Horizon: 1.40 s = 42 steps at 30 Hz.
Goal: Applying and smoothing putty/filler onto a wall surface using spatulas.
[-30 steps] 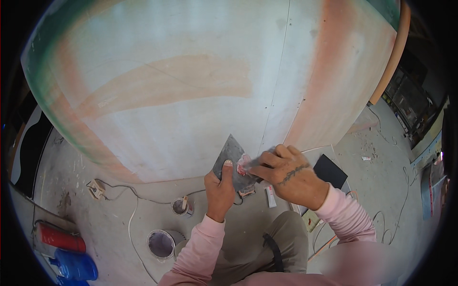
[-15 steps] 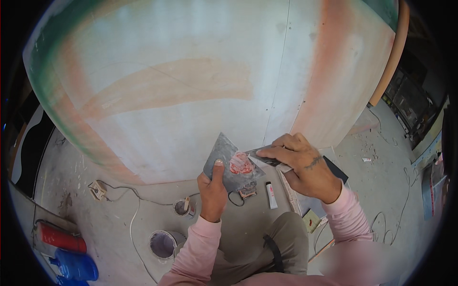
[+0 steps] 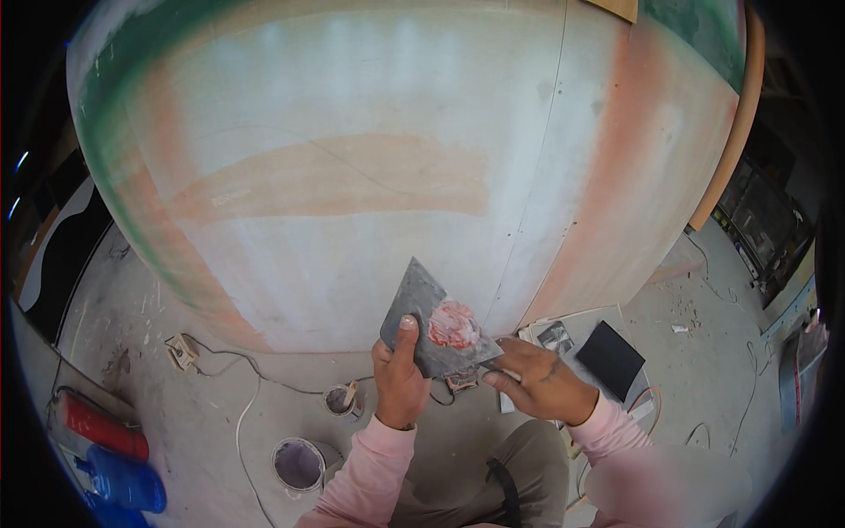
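Note:
My left hand (image 3: 403,378) grips a grey, flat putty board (image 3: 412,304), thumb on top and fingers beneath. On the board sits a lump of pink putty (image 3: 454,325) streaked with red. At the board's right corner my right hand (image 3: 539,378) is closed, palm down, on a flat dark spreader; the board's corner and my fingers hide most of the blade. Beyond both hands stands a large curved panel (image 3: 352,264), whitish with orange and green patches.
Below the board stand a small pot (image 3: 338,401) with a stick in it and a bucket (image 3: 297,464). A black sheet (image 3: 611,361) lies at right. Cables (image 3: 238,422) cross the floor. A red cylinder (image 3: 104,427) and blue water bottle (image 3: 123,478) are at lower left.
My right hand has moved down and left, from beside the putty to the board's right corner. The putty looks paler and more heaped. The whole view has shifted slightly.

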### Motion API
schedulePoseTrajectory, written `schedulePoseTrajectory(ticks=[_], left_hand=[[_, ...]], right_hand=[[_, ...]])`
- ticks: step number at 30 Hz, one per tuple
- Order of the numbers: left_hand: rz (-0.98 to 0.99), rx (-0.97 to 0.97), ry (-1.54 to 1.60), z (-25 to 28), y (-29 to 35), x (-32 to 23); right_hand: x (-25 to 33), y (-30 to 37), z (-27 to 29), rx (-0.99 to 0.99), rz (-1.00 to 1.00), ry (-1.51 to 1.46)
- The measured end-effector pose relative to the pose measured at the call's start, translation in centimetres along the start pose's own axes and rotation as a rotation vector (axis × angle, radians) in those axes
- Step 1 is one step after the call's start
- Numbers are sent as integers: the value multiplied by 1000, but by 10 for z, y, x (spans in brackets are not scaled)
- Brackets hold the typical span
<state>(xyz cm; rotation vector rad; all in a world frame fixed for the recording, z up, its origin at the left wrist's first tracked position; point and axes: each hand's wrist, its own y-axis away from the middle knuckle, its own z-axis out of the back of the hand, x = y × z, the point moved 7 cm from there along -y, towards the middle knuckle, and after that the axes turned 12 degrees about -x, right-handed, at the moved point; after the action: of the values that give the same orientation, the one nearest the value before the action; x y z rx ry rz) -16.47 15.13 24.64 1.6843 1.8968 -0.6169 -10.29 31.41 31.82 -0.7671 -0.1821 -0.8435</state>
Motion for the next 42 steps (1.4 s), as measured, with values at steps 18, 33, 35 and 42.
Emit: schedulePoseTrajectory(ticks=[18, 33, 35, 42], left_hand=[[-56, 96, -184, 4, -5, 4], [-85, -68, -242, 12, -2, 8], [-102, -79, -159, 13, -5, 10], [-133, -116, -192, 6, -2, -4]], right_hand=[[-13, -15, 17, -404, -386, -702], [1, -5, 15, -244, -123, -66], [-4, 0, 12, -189, -150, -75], [-47, 41, 28, -217, -364, 6]])
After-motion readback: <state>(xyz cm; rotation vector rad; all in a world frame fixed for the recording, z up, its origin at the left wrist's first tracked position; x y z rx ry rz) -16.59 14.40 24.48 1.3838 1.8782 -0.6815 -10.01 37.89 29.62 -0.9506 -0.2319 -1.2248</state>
